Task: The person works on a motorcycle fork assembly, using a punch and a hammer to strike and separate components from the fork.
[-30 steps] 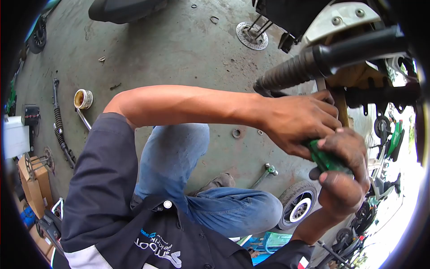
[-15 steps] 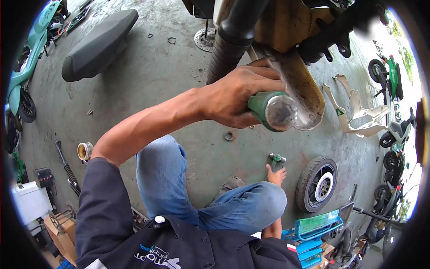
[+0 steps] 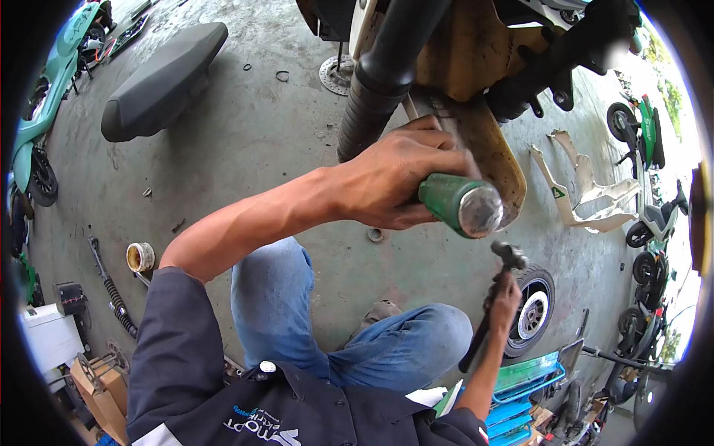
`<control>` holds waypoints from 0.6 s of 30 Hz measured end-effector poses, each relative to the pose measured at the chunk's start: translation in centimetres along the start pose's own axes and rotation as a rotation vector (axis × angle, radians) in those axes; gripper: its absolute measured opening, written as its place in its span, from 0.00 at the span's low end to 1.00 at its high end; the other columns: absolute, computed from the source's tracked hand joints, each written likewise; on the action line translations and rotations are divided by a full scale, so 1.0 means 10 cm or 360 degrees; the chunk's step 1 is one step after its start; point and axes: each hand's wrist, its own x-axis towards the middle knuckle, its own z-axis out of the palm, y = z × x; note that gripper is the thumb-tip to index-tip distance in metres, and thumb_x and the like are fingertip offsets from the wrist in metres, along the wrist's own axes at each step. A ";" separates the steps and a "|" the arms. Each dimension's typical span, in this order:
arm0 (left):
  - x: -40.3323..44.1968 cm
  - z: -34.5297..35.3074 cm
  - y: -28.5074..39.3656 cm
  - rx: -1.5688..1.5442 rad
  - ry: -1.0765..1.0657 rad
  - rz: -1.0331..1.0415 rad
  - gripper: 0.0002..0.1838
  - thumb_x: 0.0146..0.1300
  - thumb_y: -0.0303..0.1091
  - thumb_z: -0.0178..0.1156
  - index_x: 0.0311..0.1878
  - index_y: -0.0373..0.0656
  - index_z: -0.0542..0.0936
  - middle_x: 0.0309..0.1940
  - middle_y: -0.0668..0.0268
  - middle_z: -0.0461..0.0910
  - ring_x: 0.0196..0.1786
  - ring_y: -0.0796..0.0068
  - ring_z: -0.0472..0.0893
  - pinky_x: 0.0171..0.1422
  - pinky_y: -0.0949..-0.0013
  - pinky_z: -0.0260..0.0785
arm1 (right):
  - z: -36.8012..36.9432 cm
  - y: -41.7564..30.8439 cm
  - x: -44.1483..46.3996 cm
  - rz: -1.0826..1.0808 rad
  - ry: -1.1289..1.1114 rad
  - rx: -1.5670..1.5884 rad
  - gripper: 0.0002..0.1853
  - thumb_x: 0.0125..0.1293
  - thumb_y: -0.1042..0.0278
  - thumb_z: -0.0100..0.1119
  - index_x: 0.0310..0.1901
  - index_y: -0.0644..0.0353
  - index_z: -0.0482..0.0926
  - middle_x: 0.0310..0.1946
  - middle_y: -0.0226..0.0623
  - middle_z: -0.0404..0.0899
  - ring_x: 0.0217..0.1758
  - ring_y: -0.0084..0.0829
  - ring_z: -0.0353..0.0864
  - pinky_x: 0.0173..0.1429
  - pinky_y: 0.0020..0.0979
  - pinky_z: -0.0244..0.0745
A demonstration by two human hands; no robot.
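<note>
My left hand (image 3: 405, 175) is wrapped round the green handle of a screwdriver (image 3: 454, 204). The handle's round, worn metal end faces me, and its shaft is hidden behind my fingers. Beyond it hangs a dirty cream-coloured vehicle part (image 3: 494, 160), beside a black ribbed fork tube (image 3: 372, 100). Lower right, my right hand (image 3: 506, 297) is closed on a hammer (image 3: 510, 256), its metal head up and its dark handle slanting down toward my knee. A gap separates the hammer head from the screwdriver's end.
A wheel with a tyre (image 3: 537, 316) lies just beyond my right hand. White body panels (image 3: 591, 201) lie farther right. A dark seat (image 3: 163, 82) is on the floor at upper left, with a shock absorber (image 3: 111, 290) at lower left. A blue rack (image 3: 513, 405) stands near my right arm.
My right hand has come up from near the floor with the hammer, rising toward the screwdriver. My left hand keeps its hold and sits slightly lower in view.
</note>
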 end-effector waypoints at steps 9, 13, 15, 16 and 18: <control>0.07 -0.19 0.01 0.0029 -0.0310 0.0040 0.21 0.48 0.34 0.70 0.48 0.42 0.81 0.44 0.62 0.83 0.47 0.54 0.78 0.56 0.54 0.71 | -0.28 -2.93 -1.23 -0.0875 -0.0280 0.0059 0.38 0.69 0.27 0.48 0.36 0.65 0.66 0.22 0.32 0.64 0.09 0.17 0.55 0.08 0.24 0.48; 0.10 -0.26 0.03 0.0021 -0.0347 0.0063 0.15 0.56 0.36 0.68 0.45 0.40 0.82 0.43 0.60 0.82 0.48 0.51 0.78 0.56 0.52 0.71 | 0.16 -3.04 -1.57 -0.0989 0.0139 -0.0288 0.38 0.68 0.26 0.50 0.33 0.66 0.69 0.17 0.31 0.65 0.10 0.17 0.61 0.12 0.22 0.51; 0.09 -0.26 0.02 0.0021 -0.0368 0.0042 0.13 0.57 0.37 0.68 0.42 0.41 0.81 0.40 0.61 0.82 0.48 0.54 0.78 0.58 0.51 0.69 | 0.27 -3.17 -1.59 -0.1008 0.0146 -0.0357 0.37 0.70 0.27 0.47 0.31 0.64 0.70 0.15 0.29 0.64 0.10 0.17 0.61 0.14 0.21 0.50; 0.10 -0.26 0.00 0.0018 -0.0357 0.0055 0.13 0.57 0.37 0.68 0.42 0.41 0.81 0.40 0.61 0.82 0.48 0.54 0.78 0.58 0.51 0.69 | 0.27 -3.25 -1.58 -0.1058 0.0069 -0.0485 0.37 0.71 0.27 0.46 0.31 0.63 0.70 0.15 0.28 0.64 0.10 0.16 0.60 0.14 0.21 0.49; 0.12 -0.23 -0.04 0.0075 -0.0364 0.0201 0.12 0.58 0.40 0.67 0.39 0.43 0.81 0.38 0.62 0.81 0.48 0.57 0.78 0.61 0.51 0.66 | 0.26 -3.31 -1.61 -0.1079 0.0050 -0.0626 0.36 0.71 0.27 0.44 0.30 0.60 0.69 0.15 0.26 0.64 0.11 0.14 0.57 0.15 0.22 0.46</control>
